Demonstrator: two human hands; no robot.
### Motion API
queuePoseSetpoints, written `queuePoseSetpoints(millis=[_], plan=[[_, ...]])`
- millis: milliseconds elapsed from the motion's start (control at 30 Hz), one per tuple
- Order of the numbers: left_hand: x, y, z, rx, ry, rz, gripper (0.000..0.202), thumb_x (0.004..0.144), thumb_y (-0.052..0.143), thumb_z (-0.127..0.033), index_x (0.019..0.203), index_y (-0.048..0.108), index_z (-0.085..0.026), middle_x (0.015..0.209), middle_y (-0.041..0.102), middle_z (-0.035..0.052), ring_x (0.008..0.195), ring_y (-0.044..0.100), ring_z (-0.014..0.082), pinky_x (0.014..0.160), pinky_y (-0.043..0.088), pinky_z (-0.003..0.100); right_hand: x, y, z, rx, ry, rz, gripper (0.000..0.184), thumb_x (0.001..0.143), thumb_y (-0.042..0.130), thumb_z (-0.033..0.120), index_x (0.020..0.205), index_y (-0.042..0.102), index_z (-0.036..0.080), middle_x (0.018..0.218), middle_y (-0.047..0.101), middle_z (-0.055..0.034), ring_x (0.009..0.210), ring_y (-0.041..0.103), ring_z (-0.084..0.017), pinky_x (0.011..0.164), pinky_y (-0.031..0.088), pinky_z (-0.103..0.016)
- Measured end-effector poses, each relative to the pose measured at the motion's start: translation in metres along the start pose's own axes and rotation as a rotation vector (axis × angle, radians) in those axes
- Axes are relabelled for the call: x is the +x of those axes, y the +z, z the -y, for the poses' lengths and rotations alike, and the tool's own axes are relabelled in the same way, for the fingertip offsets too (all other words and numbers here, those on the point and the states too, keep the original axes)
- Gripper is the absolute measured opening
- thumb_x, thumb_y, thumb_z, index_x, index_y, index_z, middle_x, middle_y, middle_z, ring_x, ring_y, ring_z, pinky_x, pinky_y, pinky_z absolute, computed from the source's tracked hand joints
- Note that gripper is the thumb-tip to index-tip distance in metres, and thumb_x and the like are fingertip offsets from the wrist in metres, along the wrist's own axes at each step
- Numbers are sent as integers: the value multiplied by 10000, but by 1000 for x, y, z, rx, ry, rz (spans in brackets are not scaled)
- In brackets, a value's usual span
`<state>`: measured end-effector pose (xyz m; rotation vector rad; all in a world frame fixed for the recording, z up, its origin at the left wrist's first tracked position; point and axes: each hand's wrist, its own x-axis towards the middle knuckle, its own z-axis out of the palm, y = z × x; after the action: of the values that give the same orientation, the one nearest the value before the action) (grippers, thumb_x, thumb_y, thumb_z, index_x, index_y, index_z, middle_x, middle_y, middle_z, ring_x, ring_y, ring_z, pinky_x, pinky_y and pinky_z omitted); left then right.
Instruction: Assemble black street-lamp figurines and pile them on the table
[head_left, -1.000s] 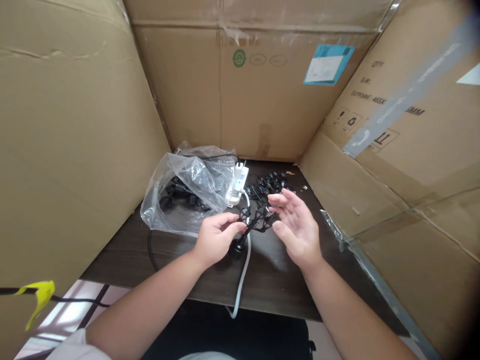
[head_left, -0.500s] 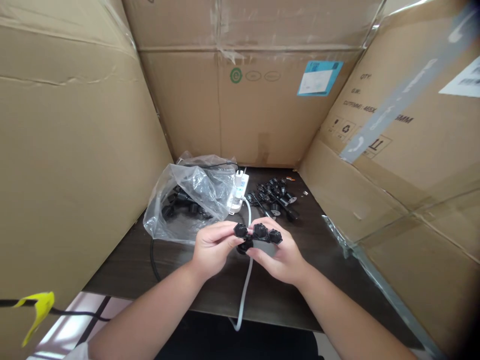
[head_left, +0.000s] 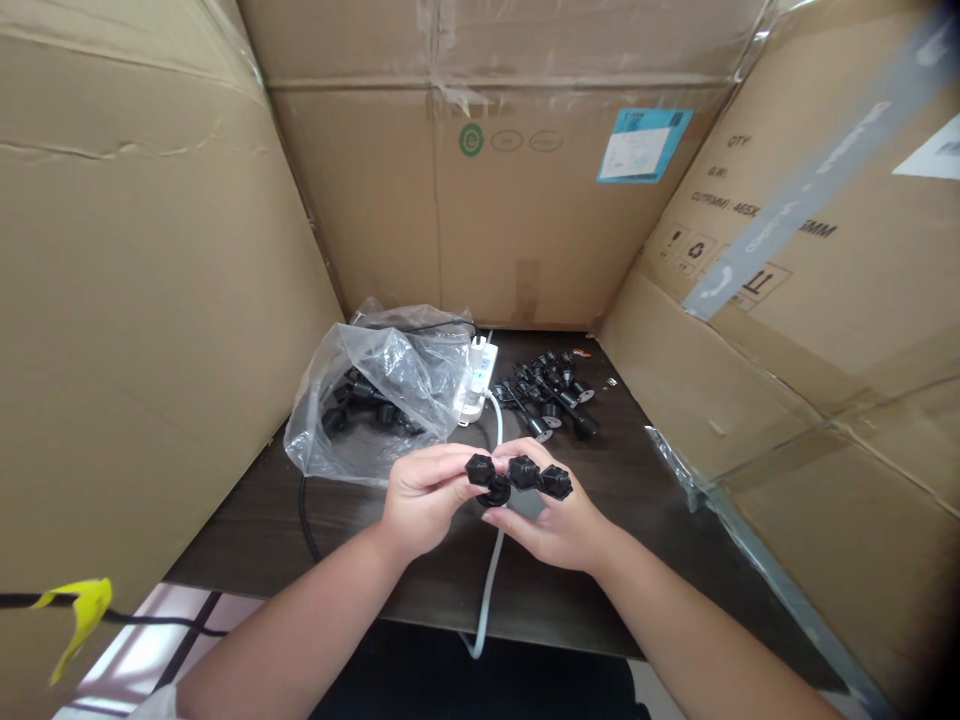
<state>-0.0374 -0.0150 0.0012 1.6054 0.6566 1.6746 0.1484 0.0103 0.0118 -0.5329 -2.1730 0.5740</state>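
Note:
Both hands hold a black fitting [head_left: 523, 472] above the front half of the dark table. Three hexagonal black ends point up toward me, and a round black part shows lower down between the hands. The left end [head_left: 480, 469] is pinched between thumb and fingers of my left hand [head_left: 427, 500]. My right hand [head_left: 559, 520] curls around the other two ends from the right, its thumb below them. Whether all these ends belong to one piece I cannot tell. The rest of the fitting is hidden by the ends and fingers.
A clear plastic bag [head_left: 315, 450] with black parts inside lies left on the table [head_left: 600, 590]. Behind my hands stands a white power strip [head_left: 472, 400] with a pale cable [head_left: 491, 580]. Several black fittings [head_left: 555, 385] are heaped to its right. Cardboard walls [head_left: 480, 230] enclose three sides.
The two right-hand ends have shifted slightly right and down, and the gap to the left end has widened a little. My right thumb has moved slightly left and down.

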Motion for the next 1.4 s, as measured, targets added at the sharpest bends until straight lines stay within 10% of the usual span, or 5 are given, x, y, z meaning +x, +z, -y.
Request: queuePoseSetpoints(millis=[467,733,967,1400], plan=[[6,8,4,-453,-412,-268,163,709,811,-254,861,785,-203,876,773,59,831,724,208,807,585,334,-3,5,0,-35,38,-76,381,804,635,167,1174,552,194,1026,672,-105,916,658,-232,809,553,-375],[13,9,3,-427,-583,-393,640,699,817,-267,1280,559,-192,1028,747,113,894,728,228,772,584,314,-3,-3,-29,-109,395,-391,336,882,560,352,1156,586,159,1093,683,-133,951,672,-242,839,544,-371],[14,8,0,-378,-595,-389,479,687,817,-296,1102,644,-132,963,756,120,856,731,218,737,584,286,3,-31,-71,-350,733,-329,514,811,595,481,1192,573,137,769,704,-49,698,673,-208,717,535,-333],[11,-15,6,-84,-442,-439,332,748,747,-366,964,707,-116,833,763,105,744,726,205,672,594,309,1,-40,-80,-481,739,-309,490,824,543,499,1090,651,101,974,693,-157,926,656,-280,869,495,-404]])
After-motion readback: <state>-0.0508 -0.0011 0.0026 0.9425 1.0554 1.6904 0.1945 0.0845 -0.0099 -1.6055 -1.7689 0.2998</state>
